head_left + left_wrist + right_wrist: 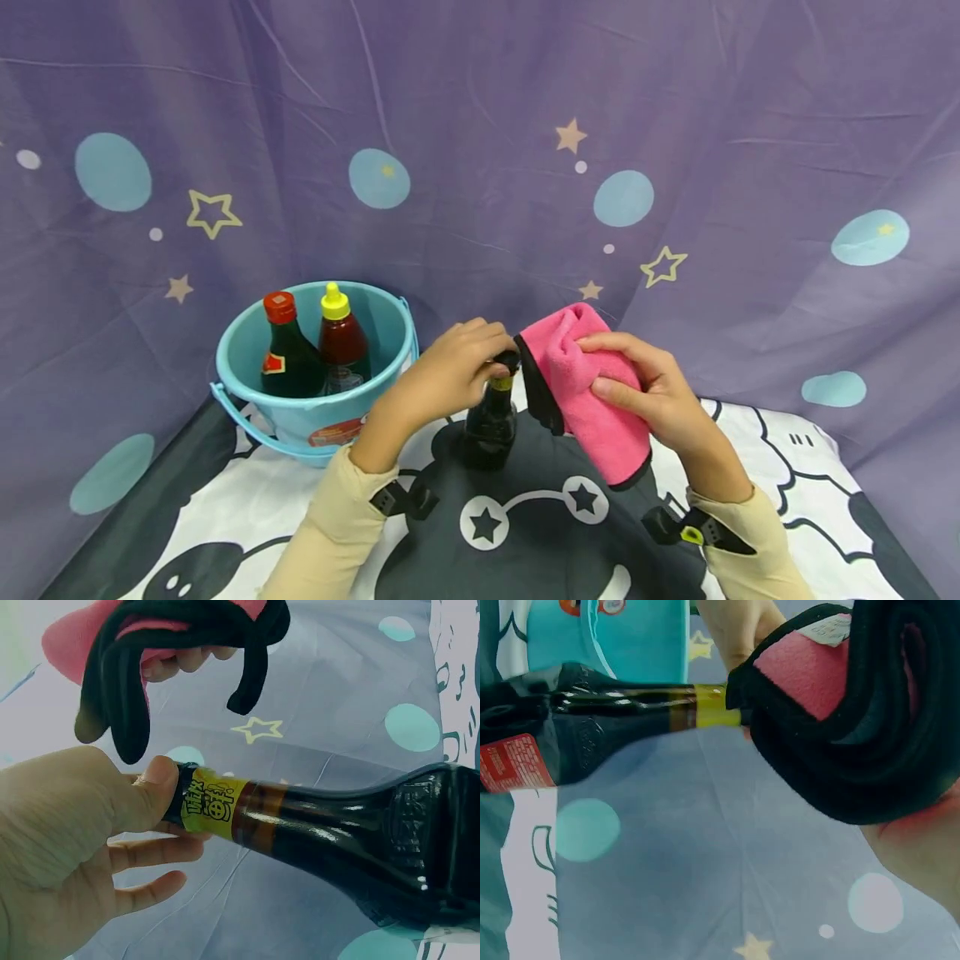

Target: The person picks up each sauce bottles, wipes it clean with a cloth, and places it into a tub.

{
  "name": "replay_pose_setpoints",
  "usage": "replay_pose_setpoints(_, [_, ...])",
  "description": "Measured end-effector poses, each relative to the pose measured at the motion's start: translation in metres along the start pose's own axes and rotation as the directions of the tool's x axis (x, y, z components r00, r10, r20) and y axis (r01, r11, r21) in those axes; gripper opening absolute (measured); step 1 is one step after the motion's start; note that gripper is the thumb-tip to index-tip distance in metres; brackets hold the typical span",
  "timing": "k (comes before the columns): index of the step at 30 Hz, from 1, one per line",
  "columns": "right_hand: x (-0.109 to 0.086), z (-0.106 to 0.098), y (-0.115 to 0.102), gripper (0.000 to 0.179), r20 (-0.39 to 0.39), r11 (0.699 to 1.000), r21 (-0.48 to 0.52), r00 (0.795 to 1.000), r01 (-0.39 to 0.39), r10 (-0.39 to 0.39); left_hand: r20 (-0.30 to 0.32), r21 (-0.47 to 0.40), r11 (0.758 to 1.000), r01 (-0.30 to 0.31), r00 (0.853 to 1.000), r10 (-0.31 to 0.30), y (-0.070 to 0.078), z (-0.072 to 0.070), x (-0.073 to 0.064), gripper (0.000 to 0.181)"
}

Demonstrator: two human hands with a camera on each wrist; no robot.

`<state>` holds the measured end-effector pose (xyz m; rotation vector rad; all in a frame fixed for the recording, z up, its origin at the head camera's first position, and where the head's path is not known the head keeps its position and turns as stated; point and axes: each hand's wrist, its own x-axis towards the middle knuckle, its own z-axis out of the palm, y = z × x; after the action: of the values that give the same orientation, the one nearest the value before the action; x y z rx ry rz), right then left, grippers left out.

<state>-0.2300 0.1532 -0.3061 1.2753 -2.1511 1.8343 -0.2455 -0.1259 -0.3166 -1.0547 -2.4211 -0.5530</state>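
Observation:
A dark glass bottle point(491, 429) with a yellow neck band stands upright on the patterned cloth-covered surface. My left hand point(457, 367) pinches its cap between thumb and fingers; in the left wrist view the thumb point(159, 784) lies against the bottle top while lower fingers stay extended. My right hand point(660, 404) grips a folded pink towel point(588, 392) with black edging, just right of the bottle. The towel's black edge point(795, 742) covers the bottle top in the right wrist view, so whether they touch is hard to tell.
To the left stands a light blue bucket point(232, 367) with a handle. Inside are a red-capped dark bottle point(300, 358) and a yellow-capped sauce bottle point(345, 342). A purple curtain point(480, 225) with stars and dots hangs behind.

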Motion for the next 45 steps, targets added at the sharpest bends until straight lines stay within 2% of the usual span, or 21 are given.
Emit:
replay_pose_setpoints(6, [0.004,0.013,0.017,0.056,0.080,1.000,-0.003,0.997,-0.008,0.008,0.001,-0.039,0.999,0.019,1.000,-0.019,-0.002,-0.002,-0.003,0.014])
replay_pose_setpoints(10, [0.001,0.020,0.029,0.051,0.103,0.998,0.005,0.993,-0.059,0.058,0.014,-0.066,0.997,0.041,0.999,-0.041,0.000,-0.001,-0.005,0.035])
replay_pose_setpoints(14, [-0.003,0.025,0.039,0.043,0.088,0.990,0.003,0.986,-0.139,0.138,0.044,-0.051,0.997,0.060,0.997,-0.058,0.004,-0.002,-0.005,0.039])
replay_pose_setpoints(20, [-0.003,0.033,0.043,0.040,0.043,0.980,-0.032,0.979,-0.196,0.198,0.055,-0.020,0.997,0.081,0.995,-0.079,0.007,-0.005,-0.004,0.039])
replay_pose_setpoints(25, [-0.004,0.038,0.045,0.039,0.021,0.985,-0.064,0.986,-0.163,0.164,0.064,-0.022,0.995,0.096,0.993,-0.095,0.008,-0.007,-0.004,0.039])
replay_pose_setpoints(30, [-0.005,0.039,0.051,0.040,0.031,0.991,-0.077,0.994,-0.105,0.108,0.070,-0.017,0.994,0.111,0.992,-0.110,0.008,-0.008,-0.003,0.041])
replay_pose_setpoints(35, [-0.006,0.039,0.056,0.039,0.051,0.992,-0.090,0.994,-0.088,0.092,0.073,0.000,0.994,0.114,0.991,-0.114,0.008,-0.009,-0.002,0.039])
replay_pose_setpoints(42, [-0.019,0.042,0.073,0.037,0.046,0.972,-0.229,0.997,-0.045,0.057,0.086,0.006,0.994,0.108,0.990,-0.108,0.009,-0.010,0.000,0.029])
replay_pose_setpoints(45, [-0.028,0.047,0.084,0.036,0.050,0.965,-0.254,0.995,-0.068,0.083,0.087,0.002,0.994,0.109,0.990,-0.109,0.009,-0.008,-0.002,0.029])
